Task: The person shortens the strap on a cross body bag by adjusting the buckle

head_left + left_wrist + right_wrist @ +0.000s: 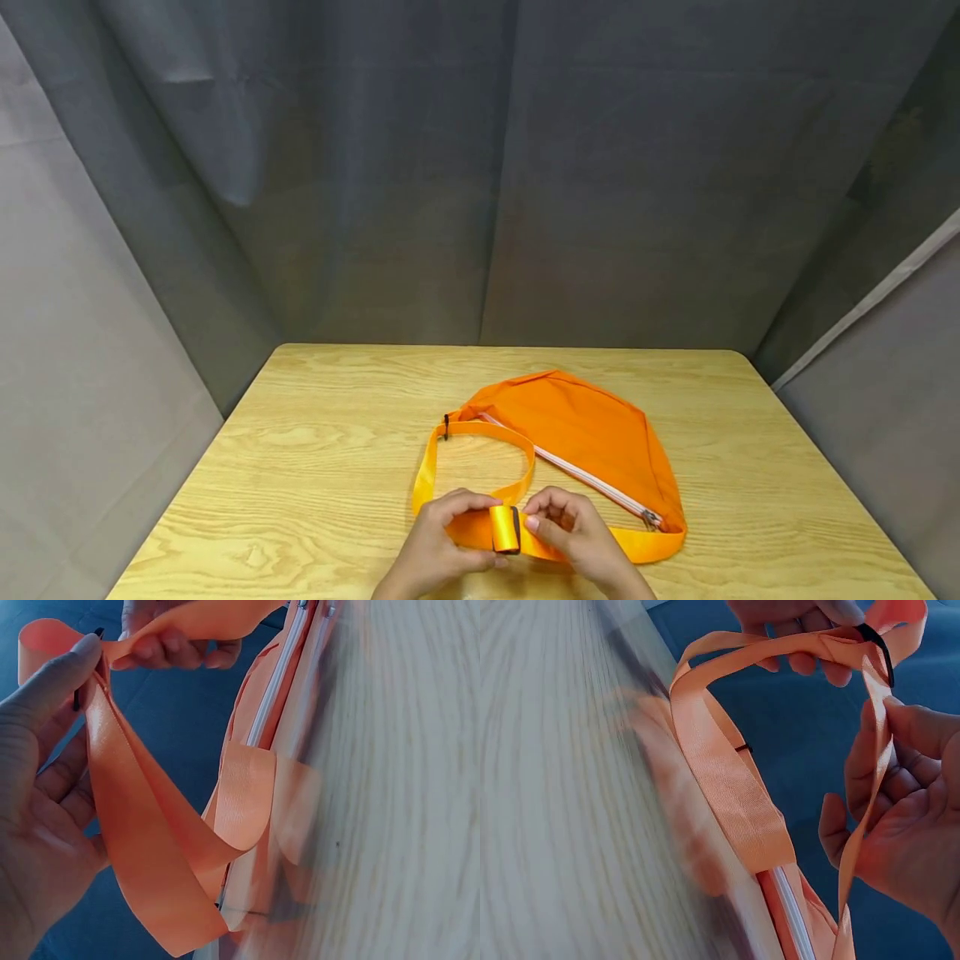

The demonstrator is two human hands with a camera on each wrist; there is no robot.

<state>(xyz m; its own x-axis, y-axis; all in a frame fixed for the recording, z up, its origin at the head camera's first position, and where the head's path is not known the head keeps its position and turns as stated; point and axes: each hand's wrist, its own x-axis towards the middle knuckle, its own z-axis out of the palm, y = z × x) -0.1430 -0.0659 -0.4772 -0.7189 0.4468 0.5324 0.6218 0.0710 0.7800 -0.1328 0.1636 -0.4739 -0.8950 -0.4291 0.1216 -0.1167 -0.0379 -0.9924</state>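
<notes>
An orange bag (577, 421) lies flat on the table, its white zipper (588, 479) running diagonally across it. From it comes a yellow-orange strap (424, 479), threaded through a black slider buckle (883, 652) with a raised loop of webbing beside it. My left hand (442, 537) pinches the buckle and the strap there between thumb and fingers. Just to the right, my right hand (581, 537) pinches the strap between thumb and forefinger, close to the buckle. In the left wrist view, doubled webbing (139, 817) hangs below the left thumb.
The wooden table (300, 467) has rounded far corners. Dark grey curtains (480, 208) hang behind it, and lighter grey cloth panels (82, 350) flank both sides. A small black strap fitting (446, 427) sits at the bag's left corner.
</notes>
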